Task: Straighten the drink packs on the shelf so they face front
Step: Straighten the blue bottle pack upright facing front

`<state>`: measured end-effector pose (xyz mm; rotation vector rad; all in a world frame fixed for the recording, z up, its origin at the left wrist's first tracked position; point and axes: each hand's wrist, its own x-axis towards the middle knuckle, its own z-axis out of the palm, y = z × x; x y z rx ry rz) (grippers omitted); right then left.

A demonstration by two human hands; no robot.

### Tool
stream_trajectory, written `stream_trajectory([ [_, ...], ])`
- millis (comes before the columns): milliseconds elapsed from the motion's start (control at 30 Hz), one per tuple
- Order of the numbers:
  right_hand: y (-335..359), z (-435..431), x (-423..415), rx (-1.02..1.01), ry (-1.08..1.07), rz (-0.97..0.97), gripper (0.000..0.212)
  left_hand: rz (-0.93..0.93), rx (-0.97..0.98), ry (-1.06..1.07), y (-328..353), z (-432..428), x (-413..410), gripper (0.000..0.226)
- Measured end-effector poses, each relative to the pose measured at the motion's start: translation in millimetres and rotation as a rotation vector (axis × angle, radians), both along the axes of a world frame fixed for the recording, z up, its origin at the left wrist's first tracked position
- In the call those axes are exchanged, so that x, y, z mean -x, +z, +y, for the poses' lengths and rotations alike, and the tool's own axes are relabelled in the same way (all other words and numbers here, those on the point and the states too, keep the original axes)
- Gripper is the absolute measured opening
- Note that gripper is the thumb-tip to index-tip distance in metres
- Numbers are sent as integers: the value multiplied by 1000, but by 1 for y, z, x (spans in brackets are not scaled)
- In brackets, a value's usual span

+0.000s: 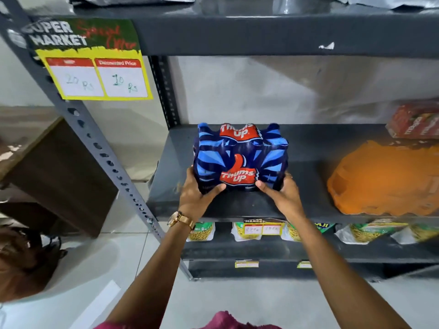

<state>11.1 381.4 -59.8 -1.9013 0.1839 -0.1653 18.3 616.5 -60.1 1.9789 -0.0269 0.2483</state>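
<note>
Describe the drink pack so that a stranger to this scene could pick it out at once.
On the grey shelf, middle level, left of the orange pack, sits the drink pack, held by the left hand and right hand. It alone is blue with red Thums Up logos.

The shelf [308,148] lies bare on both sides of the blue pack [240,157], so there is room to pass left and right of it, and behind it to the back wall. Further right an orange pack [384,176] blocks the way, with a red box [415,122] behind it. The upper shelf [261,34] sits well above the pack.
</note>
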Motion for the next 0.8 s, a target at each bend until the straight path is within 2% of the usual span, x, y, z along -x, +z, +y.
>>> stream_trajectory([
  [100,-2,-8,15,34,61,43,50,-1,-88,25,-7,9,8,81],
  [267,-17,-16,52,178,142,114,67,41,-187,-44,-21,31,37,90],
  [400,-24,-5,69,231,115,123,70,-1,-162,-60,-27,39,45,81],
  [533,-23,7,74,256,57,96,62,-65,-124,-86,-27,38,49,81],
  [800,-18,18,58,285,104,103,51,-53,-126,44,-33,41,53,70],
])
